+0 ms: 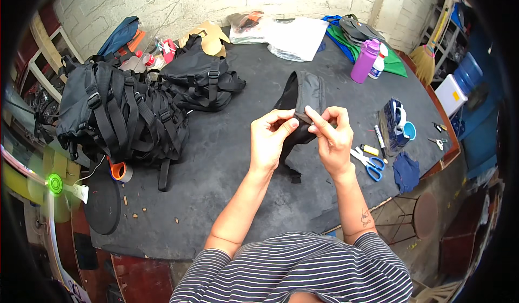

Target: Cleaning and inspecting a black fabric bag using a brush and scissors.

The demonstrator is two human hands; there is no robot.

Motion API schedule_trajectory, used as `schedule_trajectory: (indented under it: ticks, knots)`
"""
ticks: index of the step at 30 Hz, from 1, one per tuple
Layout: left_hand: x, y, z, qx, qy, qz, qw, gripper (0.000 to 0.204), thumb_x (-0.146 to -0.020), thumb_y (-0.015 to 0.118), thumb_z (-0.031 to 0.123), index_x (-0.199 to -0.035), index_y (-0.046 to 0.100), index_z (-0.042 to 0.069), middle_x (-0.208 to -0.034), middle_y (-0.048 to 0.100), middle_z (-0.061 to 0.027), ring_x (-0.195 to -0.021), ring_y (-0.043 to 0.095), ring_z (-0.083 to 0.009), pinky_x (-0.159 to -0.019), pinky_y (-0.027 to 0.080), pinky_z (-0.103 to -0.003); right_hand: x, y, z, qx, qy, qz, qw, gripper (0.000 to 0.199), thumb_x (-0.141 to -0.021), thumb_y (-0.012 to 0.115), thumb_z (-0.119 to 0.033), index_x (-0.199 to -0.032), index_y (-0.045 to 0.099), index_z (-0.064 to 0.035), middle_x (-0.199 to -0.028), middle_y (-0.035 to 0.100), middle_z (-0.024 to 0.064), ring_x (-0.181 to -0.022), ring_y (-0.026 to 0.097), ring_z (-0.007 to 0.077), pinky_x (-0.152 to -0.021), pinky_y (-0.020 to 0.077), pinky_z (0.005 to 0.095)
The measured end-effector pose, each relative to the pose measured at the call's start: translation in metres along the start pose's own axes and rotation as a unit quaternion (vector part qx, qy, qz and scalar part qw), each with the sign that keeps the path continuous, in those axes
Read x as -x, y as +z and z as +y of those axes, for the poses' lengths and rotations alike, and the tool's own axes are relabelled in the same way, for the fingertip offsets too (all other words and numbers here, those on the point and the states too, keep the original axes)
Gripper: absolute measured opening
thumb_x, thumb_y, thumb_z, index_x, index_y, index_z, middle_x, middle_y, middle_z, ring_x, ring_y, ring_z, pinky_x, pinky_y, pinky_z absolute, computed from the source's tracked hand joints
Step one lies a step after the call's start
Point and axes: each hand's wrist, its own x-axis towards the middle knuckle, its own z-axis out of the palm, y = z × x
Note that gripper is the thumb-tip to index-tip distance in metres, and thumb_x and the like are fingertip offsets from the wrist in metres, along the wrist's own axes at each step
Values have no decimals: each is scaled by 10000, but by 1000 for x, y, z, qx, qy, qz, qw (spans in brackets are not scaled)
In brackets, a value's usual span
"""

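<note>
Between my hands, above the middle of the dark table, is a black padded strap (312,89) that looks like part of a backpack. It curves up and away from me, and a narrow webbing end hangs down below my fingers. My left hand (268,138) pinches its near edge between thumb and fingers. Close beside it, my right hand (334,141) grips the same edge, with the index finger laid along the fabric. The fingertips of both hands almost meet. Whether they hold anything small at the edge is too fine to make out.
Black backpacks (116,114) with buckled straps are piled at the left. Blue-handled scissors (370,164), a marker (380,137) and a tape dispenser (399,122) lie right of my hands. A purple bottle (365,61) stands farther back. An orange tape roll (120,170) sits near the left edge.
</note>
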Motion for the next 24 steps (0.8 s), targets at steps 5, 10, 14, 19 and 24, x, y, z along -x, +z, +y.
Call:
schedule_trajectory:
  ticks: [5, 10, 14, 19, 24]
  knots:
    - [3, 3, -2, -9, 24, 3, 1000, 143, -803, 649, -46, -946, 649, -44, -886, 595, -26, -797, 566, -89, -717, 467, -219, 7, -4, 1, -127, 80, -40, 988, 390, -768, 653, -31, -1152, 630, -93, -923, 459, 72, -787, 528, 161, -706, 442, 262]
    - [17, 22, 17, -374, 346, -6, 860, 244, -712, 649, -83, -942, 662, -5, -809, 566, -78, -730, 546, -188, -652, 447, -270, 35, 3, 2, -497, 232, -32, 835, 648, -716, 783, -205, -1260, 466, -47, -1129, 465, 24, -1084, 472, 139, -921, 375, 259]
    - [22, 20, 32, -450, 390, -216, 774, 385, -581, 626, -36, -962, 657, 12, -785, 566, -65, -684, 532, -221, -639, 430, -328, 89, -3, 14, -584, 313, 67, 746, 472, -721, 747, -152, -1118, 526, -25, -977, 536, 2, -847, 500, 95, -751, 415, 220]
    - [59, -41, -22, -457, 158, -369, 794, 248, -641, 638, -13, -879, 649, 52, -810, 570, -46, -748, 535, -225, -719, 428, -332, 152, -17, 37, -420, 451, 261, 743, 192, -932, 517, -212, -857, 536, -36, -603, 403, -16, -496, 324, 58, -474, 281, 221]
    - [98, -68, -34, -372, -118, -353, 850, 124, -754, 674, 183, -738, 663, 61, -728, 621, -54, -716, 585, -236, -743, 446, -351, 152, -35, 48, -236, 484, 97, 837, 244, -947, 508, -247, -878, 608, -35, -612, 469, -27, -478, 381, 43, -431, 286, 201]
